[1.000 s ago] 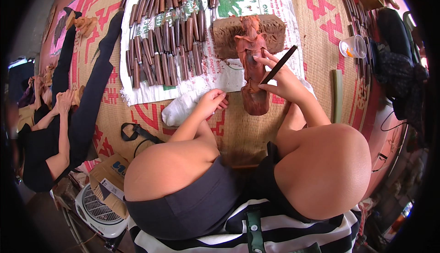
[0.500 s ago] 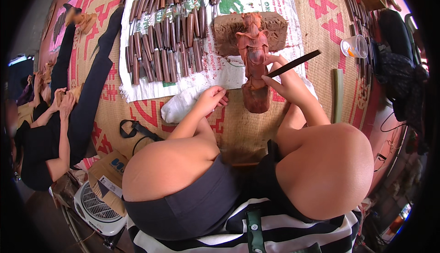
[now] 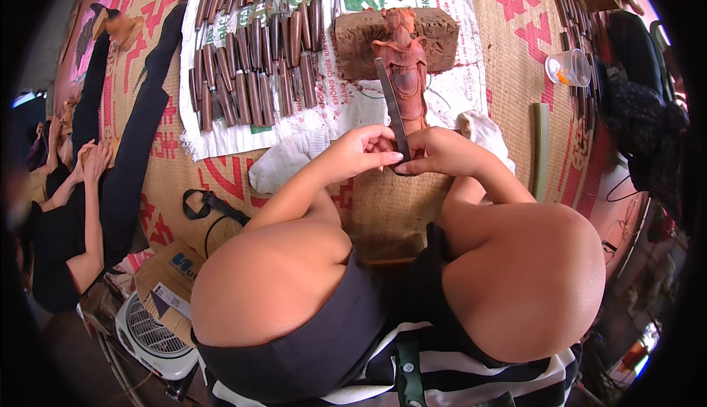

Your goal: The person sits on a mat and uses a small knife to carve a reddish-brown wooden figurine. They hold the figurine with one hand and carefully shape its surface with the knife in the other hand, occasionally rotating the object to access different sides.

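Observation:
A flat, narrow dark strip (image 3: 390, 97) stands tilted between my hands, its upper end leaning left over a reddish carved wooden figure (image 3: 406, 57). Both hands pinch the strip near its lower end: my left hand (image 3: 361, 153) from the left with thumb and fingers, my right hand (image 3: 445, 151) from the right. The figure's upper part rests on a dark carved wooden block (image 3: 357, 46). My hands cover its lower end. Whether the strip is a file or folded abrasive, I cannot tell.
Rows of wooden-handled tools (image 3: 265, 97) lie on a white printed sack (image 3: 468, 53) over a patterned mat (image 3: 508, 83). To the right are a plastic cup (image 3: 567, 68) and a greenish bar (image 3: 541, 149). Another person (image 3: 88, 208) sits at left, near a fan (image 3: 155, 333) and cardboard box (image 3: 171, 274).
My right hand has brought the strip down and left, off the figure's side, and turned it upward. My left hand has moved right and taken hold of its lower end.

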A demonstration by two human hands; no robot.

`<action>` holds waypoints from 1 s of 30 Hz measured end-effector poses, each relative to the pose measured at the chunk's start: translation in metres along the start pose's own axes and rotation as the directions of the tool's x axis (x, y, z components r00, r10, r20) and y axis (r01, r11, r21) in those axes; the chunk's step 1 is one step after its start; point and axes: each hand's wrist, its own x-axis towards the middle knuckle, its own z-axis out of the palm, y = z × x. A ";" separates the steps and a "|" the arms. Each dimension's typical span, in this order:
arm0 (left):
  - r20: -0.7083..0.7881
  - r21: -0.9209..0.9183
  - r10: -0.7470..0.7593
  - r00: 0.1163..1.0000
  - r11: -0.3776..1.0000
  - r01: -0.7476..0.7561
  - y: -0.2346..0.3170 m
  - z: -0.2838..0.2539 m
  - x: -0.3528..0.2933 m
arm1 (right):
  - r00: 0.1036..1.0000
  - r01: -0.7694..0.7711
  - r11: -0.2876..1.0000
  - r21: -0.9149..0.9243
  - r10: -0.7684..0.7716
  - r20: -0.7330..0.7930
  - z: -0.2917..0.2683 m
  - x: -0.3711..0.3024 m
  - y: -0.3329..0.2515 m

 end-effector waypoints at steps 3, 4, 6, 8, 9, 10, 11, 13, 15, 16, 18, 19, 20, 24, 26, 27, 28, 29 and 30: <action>-0.075 -0.096 0.000 0.997 0.995 -0.007 -0.001 0.006 0.003 | 0.998 -0.014 1.000 -0.021 0.013 -0.065 -0.001 -0.004 0.003; -0.060 -0.083 -0.003 0.998 0.997 -0.002 0.000 0.009 0.004 | 0.998 -0.010 1.000 -0.025 0.008 -0.070 -0.001 -0.006 0.004; -0.033 -0.055 -0.012 0.999 0.998 0.010 0.003 0.012 0.008 | 0.997 0.003 1.000 -0.026 -0.005 -0.082 -0.001 -0.006 0.006; -0.108 -0.073 0.054 0.993 0.995 -0.062 0.002 0.009 0.011 | 0.986 -0.049 0.997 -0.055 0.040 -0.160 -0.004 -0.009 0.006; -0.191 -0.083 0.105 0.976 0.989 -0.123 0.001 0.007 0.009 | 0.969 -0.106 0.991 -0.078 0.085 -0.234 -0.011 -0.016 0.006; -0.276 -0.076 0.156 0.949 0.980 -0.183 0.003 0.003 0.008 | 0.943 -0.154 0.983 -0.095 0.118 -0.312 -0.016 -0.021 0.010; -0.321 -0.054 0.148 0.936 0.983 -0.174 0.005 -0.004 0.012 | 0.919 -0.241 0.964 -0.113 0.189 -0.345 -0.020 -0.031 0.019; -0.323 0.029 0.171 0.931 0.985 -0.171 0.006 -0.012 0.016 | 0.918 -0.325 0.940 0.101 0.339 -0.206 -0.014 -0.037 0.040; -0.280 0.093 0.166 0.946 0.985 -0.145 0.009 -0.018 0.018 | 0.932 -0.350 0.893 0.283 0.361 0.012 -0.001 -0.030 0.060; -0.253 0.098 0.137 0.958 0.988 -0.116 0.018 -0.019 0.019 | 0.936 -0.333 0.867 0.371 0.351 0.018 0.007 -0.026 0.059; -0.205 0.157 0.137 0.969 0.982 -0.105 0.037 -0.018 0.023 | 0.946 -0.283 0.795 0.537 0.324 0.019 0.021 -0.018 0.054; -0.174 0.198 0.161 0.971 0.972 -0.126 0.045 -0.015 0.028 | 0.967 -0.183 0.770 0.611 0.254 -0.030 0.040 -0.009 0.077; -0.150 0.242 0.182 0.972 0.960 -0.142 0.051 -0.012 0.031 | 0.972 -0.132 0.780 0.611 0.224 -0.076 0.044 -0.007 0.077; -0.120 0.463 0.270 0.955 0.866 -0.187 0.043 0.011 0.039 | 0.970 -0.049 0.785 0.617 0.185 -0.158 0.051 -0.008 0.078; -0.122 0.564 0.332 0.935 0.799 -0.210 0.044 0.009 0.043 | 0.972 -0.066 0.776 0.627 0.192 -0.135 0.052 -0.007 0.080; -0.121 0.592 0.365 0.923 0.773 -0.228 0.042 0.006 0.044 | 0.970 -0.061 0.773 0.631 0.194 -0.144 0.052 -0.008 0.082; -0.119 0.619 0.398 0.910 0.746 -0.246 0.041 0.006 0.046 | 0.969 -0.056 0.770 0.635 0.196 -0.152 0.052 -0.008 0.084; -0.119 0.506 0.288 0.950 0.841 -0.192 0.044 0.010 0.043 | 0.968 -0.047 0.765 0.643 0.193 -0.158 0.054 -0.007 0.085; -0.126 0.518 0.291 0.948 0.834 -0.187 0.044 0.012 0.043 | 0.968 -0.039 0.759 0.650 0.190 -0.164 0.056 -0.007 0.086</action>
